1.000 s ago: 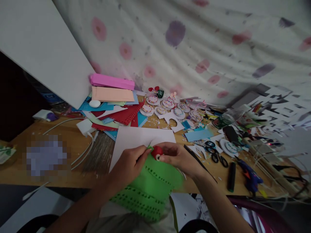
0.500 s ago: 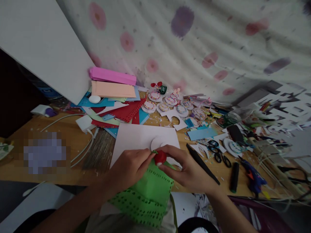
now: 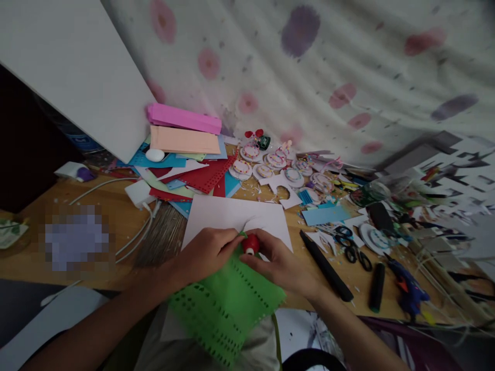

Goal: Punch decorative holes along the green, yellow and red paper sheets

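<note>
Near the front edge of the desk, my right hand (image 3: 282, 260) is closed around a small red object (image 3: 251, 243) with a white end. My left hand (image 3: 211, 252) pinches a small green piece (image 3: 243, 234) against the left side of the red object. A green sheet with rows of punched holes (image 3: 232, 299) hangs below both hands over my lap; the fingers hide its top. Behind the hands lies a white sheet (image 3: 232, 208), partly covered by them.
Coloured paper (image 3: 209, 175) is piled at the back left. Small decorated discs (image 3: 276, 159) stand behind. To the right are scissors (image 3: 351, 252), a black knife-like tool (image 3: 327, 268), a black marker (image 3: 377, 287) and a blue glue gun (image 3: 408, 288). A cable (image 3: 135, 242) runs at left.
The red object has tilted so its white end shows more, and both hands have shifted slightly up and left. The green sheet has swung and spread to the right. The camera view has shifted a little.
</note>
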`<state>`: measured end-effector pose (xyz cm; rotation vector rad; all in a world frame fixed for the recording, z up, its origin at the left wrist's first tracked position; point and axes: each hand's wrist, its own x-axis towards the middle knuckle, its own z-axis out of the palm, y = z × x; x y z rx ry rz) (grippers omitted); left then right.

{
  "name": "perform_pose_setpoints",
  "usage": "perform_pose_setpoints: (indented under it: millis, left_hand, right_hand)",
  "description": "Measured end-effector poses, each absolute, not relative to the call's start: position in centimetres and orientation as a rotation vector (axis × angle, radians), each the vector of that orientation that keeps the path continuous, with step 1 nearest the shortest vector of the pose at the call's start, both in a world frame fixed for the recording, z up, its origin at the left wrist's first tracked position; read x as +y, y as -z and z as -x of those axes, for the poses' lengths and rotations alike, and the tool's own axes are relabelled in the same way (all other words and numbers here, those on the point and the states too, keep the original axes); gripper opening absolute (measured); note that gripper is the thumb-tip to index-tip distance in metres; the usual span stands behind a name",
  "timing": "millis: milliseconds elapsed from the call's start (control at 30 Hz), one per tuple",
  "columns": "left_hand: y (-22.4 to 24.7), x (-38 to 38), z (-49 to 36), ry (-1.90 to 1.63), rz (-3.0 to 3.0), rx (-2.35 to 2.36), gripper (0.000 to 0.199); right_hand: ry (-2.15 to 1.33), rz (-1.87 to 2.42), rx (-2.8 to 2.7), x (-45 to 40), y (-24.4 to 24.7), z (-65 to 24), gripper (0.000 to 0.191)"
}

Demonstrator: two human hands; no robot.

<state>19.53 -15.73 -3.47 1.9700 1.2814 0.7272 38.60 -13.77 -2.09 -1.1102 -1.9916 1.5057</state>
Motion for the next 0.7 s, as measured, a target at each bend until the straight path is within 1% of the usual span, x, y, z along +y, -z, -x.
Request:
perform_pose_setpoints:
  millis: [100,300,433,700]
  left_hand:
    - [4.0,-15.3,-19.2,-0.734,-1.952,1.302,0.03]
    - [4.8,-15.1,-18.3,-0.744,-1.929,1.338,0.033]
    - [5.0,-15.1,-17.8,-0.694,-1.907,1.347,0.035]
    - [5.8,-14.9,-16.8,-0.683,-1.879,1.365,0.036]
  right_hand:
    - [-1.57,1.115,-1.954,-12.6,2.9,-38.1,0.024]
    - [-1.844,1.104,-1.843,-10.5,4.0,-37.5,0.037]
    - [-2.013,1.109,-1.783,-9.5,4.6,-37.2,0.039]
    - [-2.025,1.078,-1.83,-8.7,5.3,-35.9,0.039]
